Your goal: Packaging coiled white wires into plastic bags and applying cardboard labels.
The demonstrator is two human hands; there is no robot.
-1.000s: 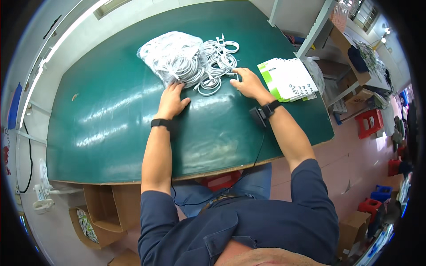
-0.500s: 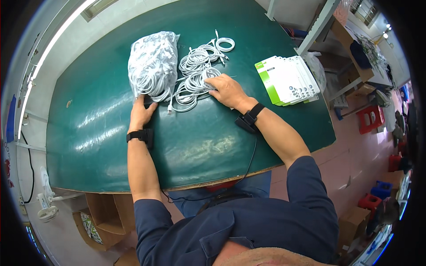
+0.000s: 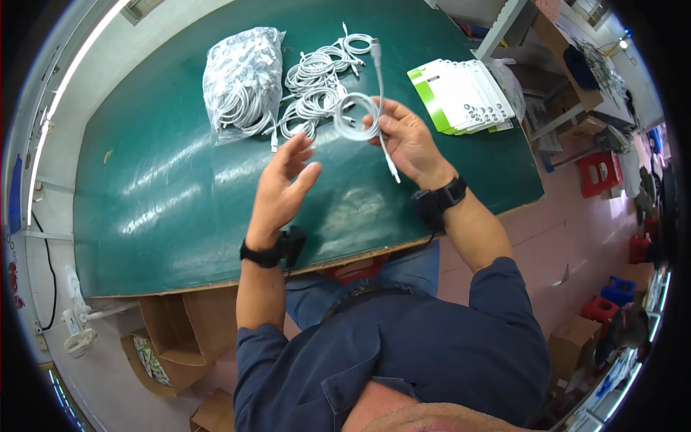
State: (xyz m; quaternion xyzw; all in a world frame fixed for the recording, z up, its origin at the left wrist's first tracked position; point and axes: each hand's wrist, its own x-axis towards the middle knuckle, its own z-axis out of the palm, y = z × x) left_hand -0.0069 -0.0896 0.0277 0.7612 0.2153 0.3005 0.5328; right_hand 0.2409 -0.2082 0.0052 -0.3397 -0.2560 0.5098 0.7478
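Note:
A coiled white cable (image 3: 342, 128) hangs from my right hand (image 3: 407, 138), pinched between thumb and fingers. One of its plug ends points up past the fingers and the other points down toward the table. My left hand (image 3: 284, 189) is in the air to the left of it, fingers apart and holding nothing. Beyond both hands lies a pile of coiled white cables (image 3: 317, 70) on the green table. To the left of the pile, a clear plastic bag (image 3: 243, 79) bulges with more white cables.
Flat white-and-green packages (image 3: 464, 97) lie overlapped at the right of the green table (image 3: 165, 209). A metal post (image 3: 502, 29) rises at the table's far right edge. Cardboard boxes (image 3: 173, 327) stand below at the left, and a red stool (image 3: 599, 173) is off to the right.
My right hand has lifted a coiled cable off the pile and drawn it nearer. My left hand has left the bag's near edge and moved right and closer to me.

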